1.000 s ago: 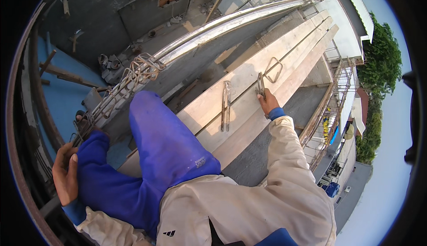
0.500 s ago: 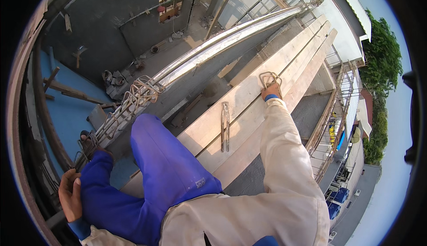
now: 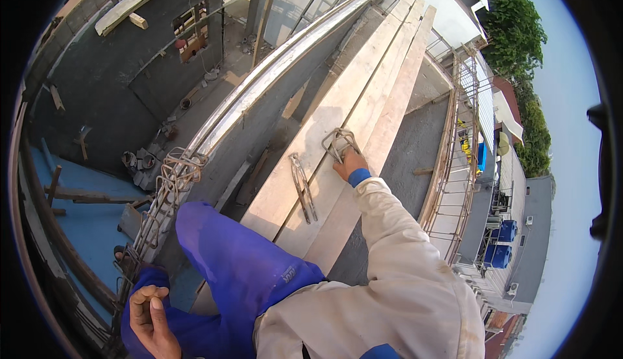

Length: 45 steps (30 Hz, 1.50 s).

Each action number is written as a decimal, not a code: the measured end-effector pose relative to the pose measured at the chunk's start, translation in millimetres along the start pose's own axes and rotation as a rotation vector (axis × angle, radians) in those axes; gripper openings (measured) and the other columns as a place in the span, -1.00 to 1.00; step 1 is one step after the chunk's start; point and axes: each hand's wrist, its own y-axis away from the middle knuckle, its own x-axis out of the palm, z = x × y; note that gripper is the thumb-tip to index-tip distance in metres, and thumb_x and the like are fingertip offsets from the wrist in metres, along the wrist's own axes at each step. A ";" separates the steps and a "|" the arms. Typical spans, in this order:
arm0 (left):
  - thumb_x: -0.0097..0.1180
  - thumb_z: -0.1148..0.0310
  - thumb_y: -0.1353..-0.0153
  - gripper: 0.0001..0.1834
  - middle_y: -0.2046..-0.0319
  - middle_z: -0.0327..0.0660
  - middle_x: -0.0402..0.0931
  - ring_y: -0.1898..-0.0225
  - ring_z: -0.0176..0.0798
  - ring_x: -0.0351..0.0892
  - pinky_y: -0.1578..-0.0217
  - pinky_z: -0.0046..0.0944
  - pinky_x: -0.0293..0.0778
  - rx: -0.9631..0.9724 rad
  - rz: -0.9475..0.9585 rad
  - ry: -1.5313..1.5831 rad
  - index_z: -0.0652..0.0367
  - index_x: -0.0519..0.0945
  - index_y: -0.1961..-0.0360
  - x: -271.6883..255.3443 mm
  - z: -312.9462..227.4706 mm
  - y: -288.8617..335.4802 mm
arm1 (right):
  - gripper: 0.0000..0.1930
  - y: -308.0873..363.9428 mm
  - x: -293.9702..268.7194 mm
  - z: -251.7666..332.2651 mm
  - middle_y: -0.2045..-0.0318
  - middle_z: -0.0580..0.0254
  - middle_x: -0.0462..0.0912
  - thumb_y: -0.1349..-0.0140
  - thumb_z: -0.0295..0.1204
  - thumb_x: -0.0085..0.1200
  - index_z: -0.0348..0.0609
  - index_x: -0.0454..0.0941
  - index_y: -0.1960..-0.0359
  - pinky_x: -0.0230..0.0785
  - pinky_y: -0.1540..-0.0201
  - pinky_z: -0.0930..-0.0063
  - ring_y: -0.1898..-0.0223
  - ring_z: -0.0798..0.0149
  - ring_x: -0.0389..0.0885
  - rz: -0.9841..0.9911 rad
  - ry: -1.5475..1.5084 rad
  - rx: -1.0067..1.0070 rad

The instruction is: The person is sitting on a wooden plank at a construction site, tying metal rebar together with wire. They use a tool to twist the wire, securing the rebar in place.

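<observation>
My right hand (image 3: pixel 349 163) reaches forward and grips a bent steel rebar stirrup (image 3: pixel 337 141) lying on the long wooden planks (image 3: pixel 363 93). A second pair of thin rebar stirrups (image 3: pixel 302 187) lies on the planks just left of it. My left hand (image 3: pixel 150 317) rests low at the left, beside my blue-trousered knee (image 3: pixel 233 261), fingers loosely curled with nothing in them. It is close to a steel rebar cage (image 3: pixel 165 193) that runs along the wall top.
A long pale concrete beam (image 3: pixel 272 76) runs away beside the planks. Right of the planks is a grey slab (image 3: pixel 409 145) edged by a metal railing (image 3: pixel 454 164). Far below left lie a blue floor (image 3: pixel 91 222) and scrap timber; blue tanks (image 3: pixel 503 242) stand below right.
My right arm has stretched further forward along the planks and the hand now holds the far stirrup. My left hand has dropped lower beside my knee.
</observation>
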 end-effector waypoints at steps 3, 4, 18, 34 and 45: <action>0.18 0.42 -0.49 -0.81 0.15 -0.08 0.73 0.07 -0.25 0.71 -0.11 -0.21 0.58 -0.163 0.422 0.406 0.33 0.63 0.00 96.1 16.7 2.4 | -0.45 62.4 8.6 4.5 0.05 -0.23 0.77 -0.07 -0.10 0.40 -0.27 0.70 0.01 0.57 -0.16 0.06 -0.04 -0.20 0.73 0.056 -0.284 0.059; 0.18 0.42 -0.49 -0.80 0.14 -0.07 0.73 0.08 -0.25 0.72 -0.07 -0.22 0.62 -0.250 0.534 0.489 0.34 0.63 -0.01 132.8 27.3 3.1 | -0.47 78.9 11.3 5.8 0.10 -0.24 0.77 -0.07 -0.11 0.39 -0.29 0.71 0.05 0.58 -0.11 0.08 0.01 -0.20 0.75 0.099 -0.385 0.057; 0.22 0.21 -0.49 -0.63 0.04 -0.15 0.68 0.10 -0.30 0.66 0.00 -0.26 0.61 -0.613 0.922 0.474 0.27 0.61 -0.13 308.6 153.3 -10.4 | -0.69 208.8 36.8 39.9 0.24 0.26 0.75 -0.35 -0.35 0.37 -0.30 0.65 0.01 0.54 0.07 0.44 0.23 0.41 0.65 0.468 -0.999 -0.179; 0.31 0.50 -0.35 -0.62 0.10 -0.13 0.72 0.15 -0.24 0.73 0.11 -0.28 0.64 -0.581 0.904 0.442 0.31 0.61 -0.17 328.2 172.6 -18.6 | -0.37 154.9 59.9 47.6 0.08 -0.01 0.80 -0.29 0.03 0.42 -0.24 0.68 -0.18 0.50 -0.13 0.26 0.01 0.10 0.73 0.430 -0.839 -0.021; 0.30 0.52 -0.34 -0.66 0.19 -0.12 0.74 0.26 -0.21 0.77 0.20 -0.21 0.69 -0.361 0.918 0.356 0.30 0.64 -0.13 332.9 164.0 -9.5 | -0.69 165.9 67.0 32.0 0.25 0.21 0.79 -0.38 -0.25 0.37 -0.25 0.69 0.04 0.54 0.01 0.38 0.21 0.31 0.70 0.490 -0.972 0.012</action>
